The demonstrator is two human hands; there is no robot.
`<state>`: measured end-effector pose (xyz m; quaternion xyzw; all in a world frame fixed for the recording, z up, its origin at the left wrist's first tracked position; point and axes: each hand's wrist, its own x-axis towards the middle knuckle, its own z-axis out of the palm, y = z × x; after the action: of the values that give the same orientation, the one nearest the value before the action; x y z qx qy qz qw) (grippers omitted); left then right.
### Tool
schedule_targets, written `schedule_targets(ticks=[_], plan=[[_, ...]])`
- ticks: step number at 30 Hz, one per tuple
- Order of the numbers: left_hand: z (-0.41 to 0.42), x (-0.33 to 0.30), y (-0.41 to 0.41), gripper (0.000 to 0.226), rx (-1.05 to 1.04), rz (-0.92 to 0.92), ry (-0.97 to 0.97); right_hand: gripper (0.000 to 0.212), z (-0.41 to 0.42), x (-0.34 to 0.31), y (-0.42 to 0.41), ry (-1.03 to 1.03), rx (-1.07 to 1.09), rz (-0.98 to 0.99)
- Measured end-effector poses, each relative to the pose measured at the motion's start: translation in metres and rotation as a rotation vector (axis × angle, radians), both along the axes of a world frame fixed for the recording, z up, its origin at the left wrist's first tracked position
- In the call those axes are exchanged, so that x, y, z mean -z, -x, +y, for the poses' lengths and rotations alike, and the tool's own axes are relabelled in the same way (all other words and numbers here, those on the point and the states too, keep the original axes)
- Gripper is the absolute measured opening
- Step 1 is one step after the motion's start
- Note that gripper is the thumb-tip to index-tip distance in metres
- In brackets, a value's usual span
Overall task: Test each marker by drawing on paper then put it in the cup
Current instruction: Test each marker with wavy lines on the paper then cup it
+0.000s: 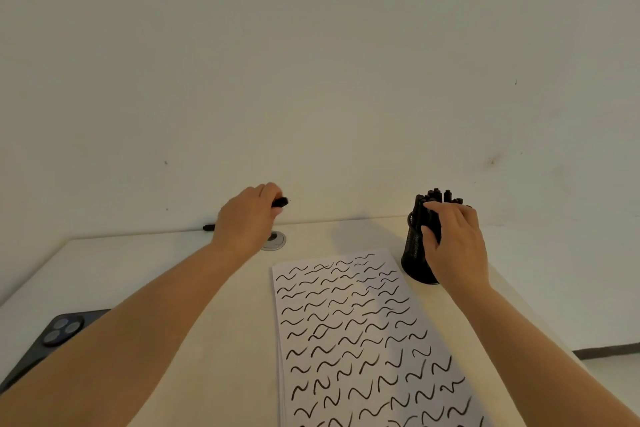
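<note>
Gripping a black marker point(280, 202) in curled fingers, the left hand point(247, 218) held it above the table's far edge, its tip poking out toward three o'clock. The right hand point(453, 239) wrapped around the black mesh cup point(414, 253) crammed with markers point(438, 196), at two o'clock of the squiggle-covered paper point(363, 340). A phone point(52, 340) lay at eight o'clock on the pale table point(156, 260), a bare wall point(311, 62) behind.

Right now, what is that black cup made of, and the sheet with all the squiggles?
The black cup looks like metal mesh with a matte finish: its wall shows a fine grid of tiny holes, though it could be plastic. The sheet looks like plain white paper, thin and flat, its matte surface soaking up the black marker squiggles.
</note>
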<state>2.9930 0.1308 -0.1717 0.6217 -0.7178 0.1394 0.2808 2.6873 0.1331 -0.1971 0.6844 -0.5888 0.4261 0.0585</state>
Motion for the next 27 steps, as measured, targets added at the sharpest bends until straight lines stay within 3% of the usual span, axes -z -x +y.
schedule_targets(ticks=[4,8,13,17,21,25,27], plan=[[0.027,-0.025,0.026,0.017,0.113,0.100,0.143,0.045,0.009,-0.009,-0.003,-0.033,0.045,0.101],[0.052,-0.034,0.044,0.016,0.203,0.200,0.161,0.056,0.032,-0.016,-0.011,-0.012,0.054,0.116],[0.083,-0.030,0.065,0.011,0.251,0.537,0.091,0.028,0.080,-0.009,-0.035,0.035,-0.105,0.049],[0.112,-0.021,0.082,0.014,0.259,0.836,0.046,0.010,0.118,-0.003,-0.049,-0.295,-0.342,-0.201],[0.139,-0.005,0.096,0.012,0.220,1.152,-0.081,0.019,0.144,-0.001,-0.063,-0.582,-0.531,-0.618],[0.167,0.016,0.104,0.007,0.290,1.375,-0.258,0.020,0.163,0.002,-0.066,-0.568,-0.565,-0.993],[0.180,0.025,0.104,0.007,0.325,1.369,-0.335,0.022,0.172,0.004,-0.065,-0.545,-0.562,-1.068]])
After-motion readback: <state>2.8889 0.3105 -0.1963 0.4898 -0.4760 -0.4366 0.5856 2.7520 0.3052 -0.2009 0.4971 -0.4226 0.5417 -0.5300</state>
